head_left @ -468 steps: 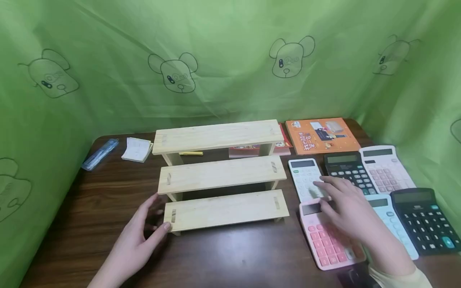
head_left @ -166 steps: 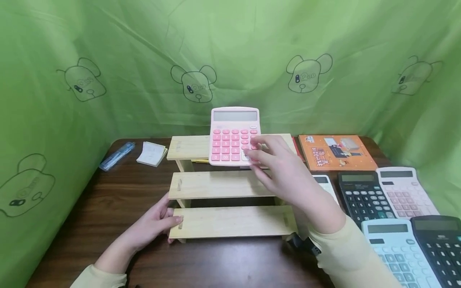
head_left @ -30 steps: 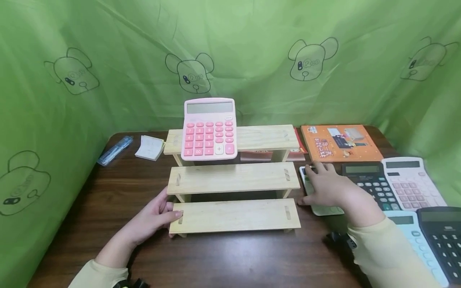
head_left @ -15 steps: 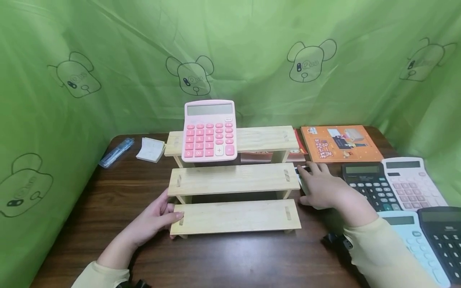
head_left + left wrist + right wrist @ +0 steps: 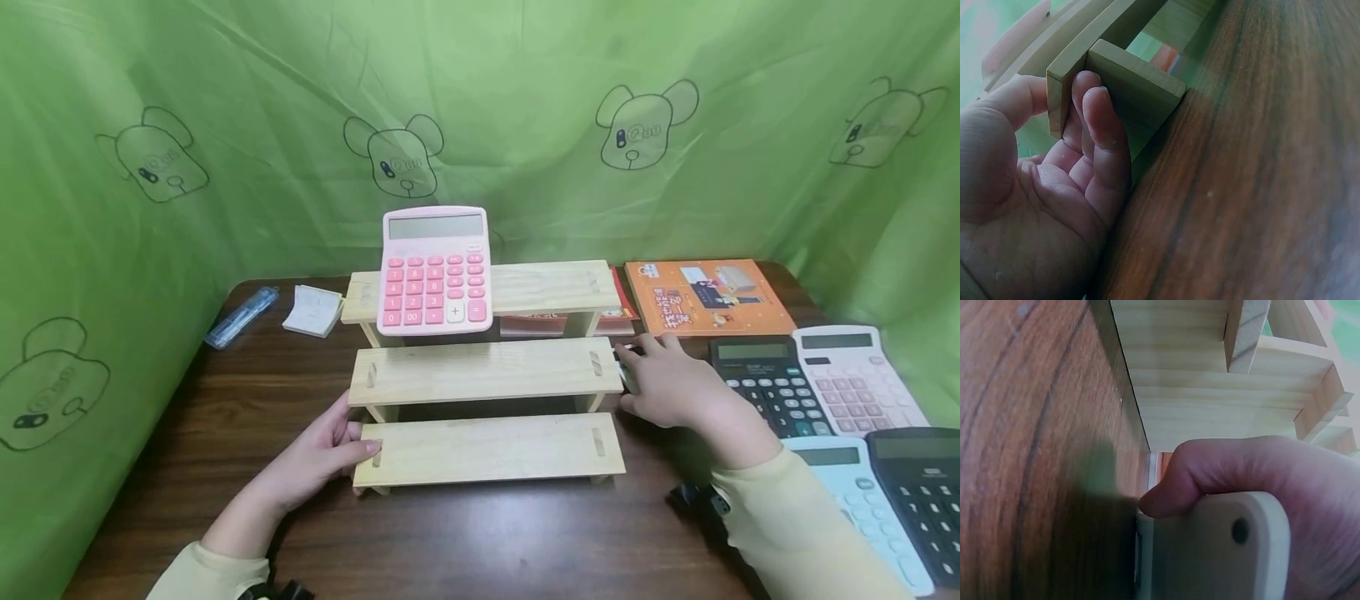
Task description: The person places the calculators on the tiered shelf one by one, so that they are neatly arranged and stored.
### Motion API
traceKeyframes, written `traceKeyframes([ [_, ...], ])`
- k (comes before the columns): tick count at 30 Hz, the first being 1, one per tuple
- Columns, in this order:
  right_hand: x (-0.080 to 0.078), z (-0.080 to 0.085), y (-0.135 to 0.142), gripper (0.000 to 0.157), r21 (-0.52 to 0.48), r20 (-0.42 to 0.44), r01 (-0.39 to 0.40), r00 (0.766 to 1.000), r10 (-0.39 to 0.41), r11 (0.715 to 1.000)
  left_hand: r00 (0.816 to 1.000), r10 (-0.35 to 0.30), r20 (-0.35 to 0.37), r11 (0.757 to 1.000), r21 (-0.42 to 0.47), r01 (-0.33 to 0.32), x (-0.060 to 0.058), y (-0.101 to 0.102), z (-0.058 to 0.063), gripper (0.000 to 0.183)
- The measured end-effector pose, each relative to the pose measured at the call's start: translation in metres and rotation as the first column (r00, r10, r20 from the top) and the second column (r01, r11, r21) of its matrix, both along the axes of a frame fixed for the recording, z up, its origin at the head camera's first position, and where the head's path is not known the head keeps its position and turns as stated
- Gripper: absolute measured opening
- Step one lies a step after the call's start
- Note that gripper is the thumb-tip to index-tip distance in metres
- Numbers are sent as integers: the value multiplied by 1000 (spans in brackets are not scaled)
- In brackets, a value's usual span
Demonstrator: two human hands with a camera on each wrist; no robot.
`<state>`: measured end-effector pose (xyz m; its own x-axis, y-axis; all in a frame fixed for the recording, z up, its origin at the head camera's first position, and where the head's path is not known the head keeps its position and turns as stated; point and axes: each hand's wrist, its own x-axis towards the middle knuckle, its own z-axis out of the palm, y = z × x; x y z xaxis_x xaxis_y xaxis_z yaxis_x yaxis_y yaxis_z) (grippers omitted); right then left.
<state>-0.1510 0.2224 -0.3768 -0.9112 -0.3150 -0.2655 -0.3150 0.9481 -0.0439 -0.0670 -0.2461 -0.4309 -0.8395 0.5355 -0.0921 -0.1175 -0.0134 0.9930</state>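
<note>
A three-tier wooden shelf (image 5: 487, 450) stands mid-table. My left hand (image 5: 318, 458) grips the left end of its lowest board, thumb on top and fingers curled underneath, as the left wrist view shows. On the left part of the top board leans a pink calculator (image 5: 436, 271), untouched. My right hand (image 5: 671, 383) is beside the right end of the middle board, holding a white calculator (image 5: 1210, 556). Its thumb bends over the calculator's edge in the right wrist view, where a dark round foot shows. From the head view the hand covers most of this calculator.
Several calculators lie at right: a black one (image 5: 757, 350), a pale pink one (image 5: 855, 375), a light blue one (image 5: 862, 508) and a dark one (image 5: 915, 483). An orange book (image 5: 708, 298) lies behind them. Note paper (image 5: 312, 311) and a blue packet (image 5: 242, 318) are at back left.
The pink calculator went from the table onto the top board. Over the last second my right hand has shifted slightly left, tilting up the white calculator. My left hand stays put.
</note>
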Motion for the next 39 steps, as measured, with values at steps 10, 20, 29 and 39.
traceKeyframes([
  [10,-2,2,1,69,-31,-37,-14,999,13,999,1000,1,7,1000,16,-1,2,1,0,72],
  [20,0,12,2,65,-74,-68,-18,998,13,997,1000,1,-2,1000,14,-1,2,1,0,73],
  [29,0,33,-2,69,-335,-250,29,961,-119,942,1000,-4,-3,1000,16,4,1,0,1,73],
  [39,9,47,-13,66,-684,-454,-90,829,-326,724,1000,-8,-5,1000,17,8,-1,0,2,71],
])
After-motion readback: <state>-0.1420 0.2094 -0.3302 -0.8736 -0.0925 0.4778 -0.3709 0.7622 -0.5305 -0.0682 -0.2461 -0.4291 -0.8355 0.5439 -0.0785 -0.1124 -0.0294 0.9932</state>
